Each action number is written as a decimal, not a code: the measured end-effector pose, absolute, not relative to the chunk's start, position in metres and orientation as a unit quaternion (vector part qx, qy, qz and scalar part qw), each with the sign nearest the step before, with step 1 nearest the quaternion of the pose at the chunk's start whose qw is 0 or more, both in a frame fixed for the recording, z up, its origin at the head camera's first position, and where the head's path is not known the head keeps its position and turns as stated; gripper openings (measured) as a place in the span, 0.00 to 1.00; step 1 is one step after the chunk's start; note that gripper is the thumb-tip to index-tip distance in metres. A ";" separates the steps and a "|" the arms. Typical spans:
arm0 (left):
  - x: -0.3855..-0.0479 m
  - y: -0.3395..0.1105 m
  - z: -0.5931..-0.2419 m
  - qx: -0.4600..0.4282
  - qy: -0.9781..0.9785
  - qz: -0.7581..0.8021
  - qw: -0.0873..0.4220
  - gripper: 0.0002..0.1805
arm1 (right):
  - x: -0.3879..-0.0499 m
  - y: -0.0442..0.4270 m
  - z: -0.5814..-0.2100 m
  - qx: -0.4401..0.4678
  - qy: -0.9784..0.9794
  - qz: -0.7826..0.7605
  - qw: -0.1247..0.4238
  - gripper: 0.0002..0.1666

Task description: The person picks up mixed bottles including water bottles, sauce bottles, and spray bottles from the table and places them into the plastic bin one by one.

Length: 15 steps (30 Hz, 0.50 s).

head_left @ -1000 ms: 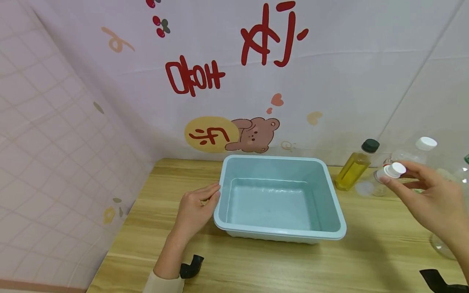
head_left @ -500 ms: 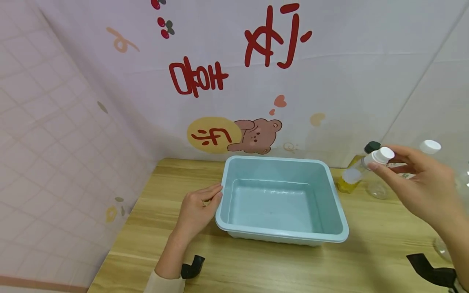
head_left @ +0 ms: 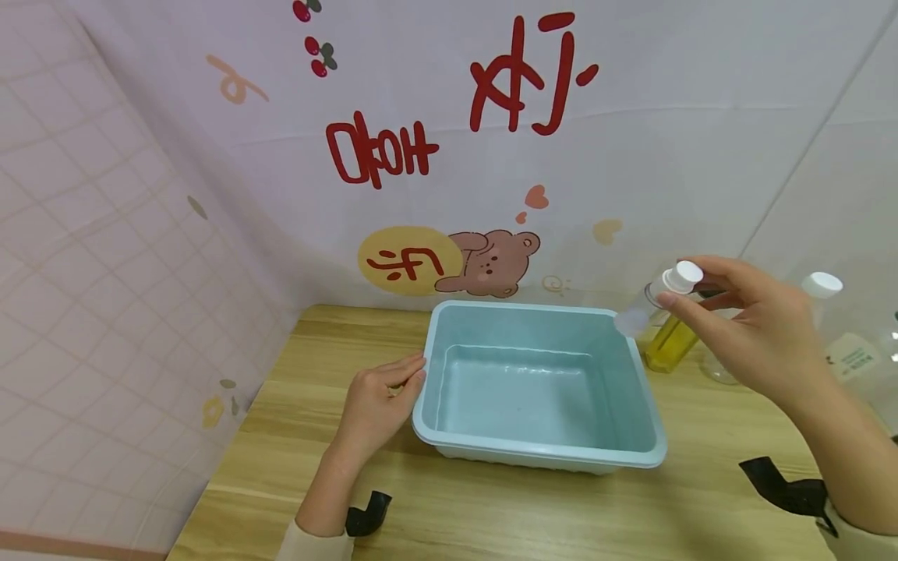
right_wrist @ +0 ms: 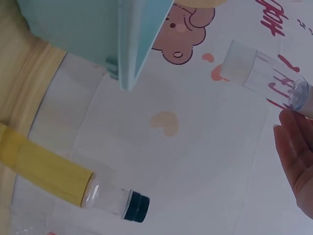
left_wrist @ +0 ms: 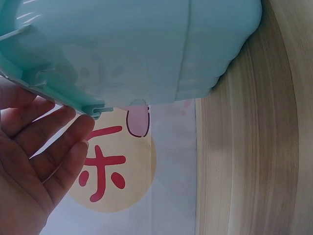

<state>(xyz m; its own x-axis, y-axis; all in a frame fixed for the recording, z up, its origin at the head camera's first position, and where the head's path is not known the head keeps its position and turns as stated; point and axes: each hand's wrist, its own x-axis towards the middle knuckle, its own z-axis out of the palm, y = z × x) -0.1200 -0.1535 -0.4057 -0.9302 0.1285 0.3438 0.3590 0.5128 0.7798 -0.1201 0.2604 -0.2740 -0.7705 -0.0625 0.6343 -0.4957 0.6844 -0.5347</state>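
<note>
A pale blue plastic basin [head_left: 519,452] stands on the wooden table. At its left rim, my left hand [head_left: 375,401] holds on with bent fingers and thumb; the left wrist view shows the fingers [left_wrist: 73,132] beneath the lip. My right hand [head_left: 758,327] pinches a small clear bottle [head_left: 648,304] near its white cap. Its base slants down to the left, overlapping the basin's back right rim in the head view. From the right wrist view, the bottle [right_wrist: 266,73] has a whitish base, and the cap is mostly out of frame.
Behind the right hand stands a yellow-filled bottle [head_left: 669,343] with a dark green cap. A clear bottle with a white cap [head_left: 821,284] is farther right, near a pale label [head_left: 852,354]. A printed cloth [head_left: 631,171] hangs behind the table [head_left: 302,436].
My right hand has carried the small bottle leftward, from beside the other bottles to the basin's back right corner. My left hand stays at the rim.
</note>
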 end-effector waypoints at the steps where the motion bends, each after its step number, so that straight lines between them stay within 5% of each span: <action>1: -0.120 -0.153 -0.406 -0.144 -0.861 -0.472 0.123 0.14 | -0.121 0.258 -0.273 0.165 -0.867 0.366 0.296 0.26; 15: -0.121 -0.154 -0.407 -0.157 -0.856 -0.475 0.133 0.15 | -0.139 0.227 -0.266 0.202 -0.860 0.372 0.285 0.29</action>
<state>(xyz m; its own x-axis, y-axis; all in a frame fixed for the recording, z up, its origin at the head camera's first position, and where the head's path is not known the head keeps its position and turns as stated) -0.1206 -0.1535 -0.4072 -0.9156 0.1426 0.3760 0.3945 0.5002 0.7708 -0.1388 0.2271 -0.2662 -0.7568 -0.1354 0.6394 -0.5583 0.6426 -0.5248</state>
